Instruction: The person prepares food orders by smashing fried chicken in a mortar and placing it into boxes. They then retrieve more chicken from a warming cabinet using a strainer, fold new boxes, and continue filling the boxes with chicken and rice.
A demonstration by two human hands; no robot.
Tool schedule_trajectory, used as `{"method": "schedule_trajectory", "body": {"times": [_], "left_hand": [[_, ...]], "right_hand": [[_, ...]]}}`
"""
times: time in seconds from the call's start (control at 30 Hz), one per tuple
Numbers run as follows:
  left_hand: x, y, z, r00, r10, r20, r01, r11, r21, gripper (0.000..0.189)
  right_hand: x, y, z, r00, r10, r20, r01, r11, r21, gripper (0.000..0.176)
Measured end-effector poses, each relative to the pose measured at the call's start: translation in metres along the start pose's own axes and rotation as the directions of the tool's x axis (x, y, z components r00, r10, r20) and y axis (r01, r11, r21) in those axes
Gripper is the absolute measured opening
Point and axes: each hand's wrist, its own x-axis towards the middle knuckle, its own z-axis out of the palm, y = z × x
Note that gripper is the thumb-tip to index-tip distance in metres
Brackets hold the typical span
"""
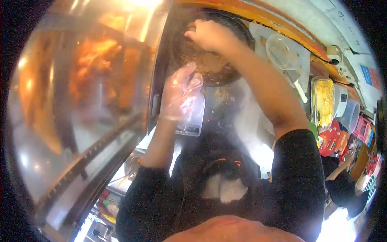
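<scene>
A wide dark round pan (246, 40) with brown crumbly food (205, 60) in it sits at the top centre. Over its far left part, my right hand (207, 35), bare, is closed; what its fingers grip is hidden. My left hand (183, 94) wears a clear plastic glove and is at the pan's near left edge, fingers curled; I cannot make out what is in them. Beneath the left hand lies a pale kitchen scale (195, 117), partly covered by the hand and wrist.
A shiny metal panel (92, 101) rises close on the left. At right are a clear plastic bowl (280, 50), a white handle (300, 90), a tub of yellow food (323, 101) and red boxes (333, 139). Another person (344, 187) stands at far right.
</scene>
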Motion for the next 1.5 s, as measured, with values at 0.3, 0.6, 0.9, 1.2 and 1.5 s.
{"method": "schedule_trajectory", "body": {"times": [0.3,0.6,0.9,1.2,1.5], "left_hand": [[0.001,-0.020,-0.004,0.917,0.395,0.049,-0.396,0.918,0.011,0.027],[-0.017,-0.026,-0.029,0.936,0.332,0.117,-0.351,0.843,0.407,0.032],[-0.056,-0.041,-0.049,0.963,0.266,0.040,-0.256,0.862,0.437,0.034],[-0.090,-0.041,-0.051,0.947,0.295,0.127,-0.313,0.758,0.573,0.032],[-0.084,-0.048,-0.029,0.929,0.310,0.202,-0.369,0.759,0.536,0.032]], "right_hand": [[-0.035,0.051,0.001,0.960,0.209,-0.186,-0.231,0.967,-0.104,0.056],[0.006,0.091,0.032,0.983,0.054,-0.178,-0.083,0.983,-0.165,0.051],[0.007,0.093,0.023,0.966,0.194,-0.171,-0.221,0.963,-0.154,0.056],[-0.098,0.031,0.035,0.979,0.202,0.004,-0.201,0.979,-0.036,0.061],[-0.093,0.017,0.025,0.981,0.167,0.097,-0.167,0.986,-0.004,0.059]]}}
